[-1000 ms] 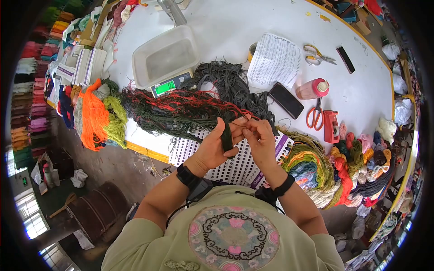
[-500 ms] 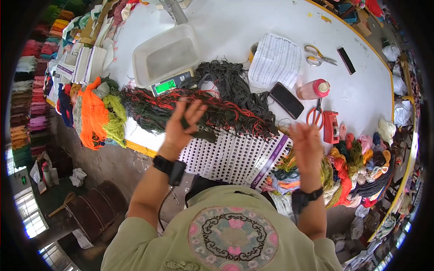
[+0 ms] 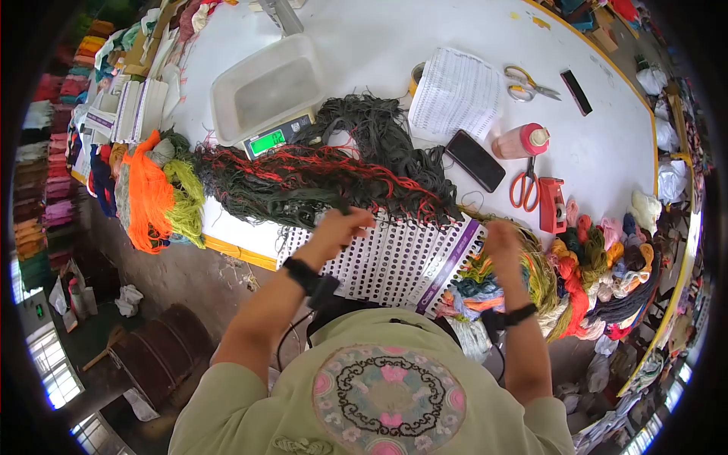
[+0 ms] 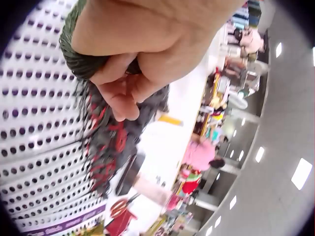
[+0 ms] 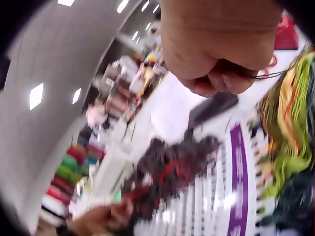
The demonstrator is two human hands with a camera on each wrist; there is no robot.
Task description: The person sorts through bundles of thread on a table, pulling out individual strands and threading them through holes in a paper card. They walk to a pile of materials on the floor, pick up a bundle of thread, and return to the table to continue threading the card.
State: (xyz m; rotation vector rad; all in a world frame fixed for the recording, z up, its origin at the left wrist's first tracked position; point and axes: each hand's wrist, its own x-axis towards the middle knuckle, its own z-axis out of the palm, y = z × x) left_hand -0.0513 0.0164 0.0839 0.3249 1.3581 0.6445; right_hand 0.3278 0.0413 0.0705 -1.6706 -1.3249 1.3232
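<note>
My left hand (image 3: pixel 337 233) grips a dark green thread skein (image 4: pixel 74 49), which loops round its fingers in the left wrist view. It hovers over white punched cards (image 3: pixel 371 265) with rows of holes. Just beyond lies a long heap of black and dark green threads (image 3: pixel 379 144) mixed with red strands (image 3: pixel 379 176). Off to the right, my right hand (image 3: pixel 504 246) is blurred over the edge of coloured skeins (image 3: pixel 531 265). In the right wrist view its fingers curl tightly, and a thin dark thread (image 5: pixel 280 73) trails from them.
A scale (image 3: pixel 267 142) bears a clear plastic tub (image 3: pixel 227 114). A phone (image 3: pixel 475 161), a bottle (image 3: pixel 519 142), red-handled scissors (image 3: pixel 524 189) and a red tape dispenser (image 3: pixel 552 205) stand at right. Orange yarn (image 3: pixel 148 197) lies at the left table edge.
From close together at the skein, my hands have moved apart. The left has dipped back over the cards from the heap, its fingers now curled; the right stays out over the coloured skeins.
</note>
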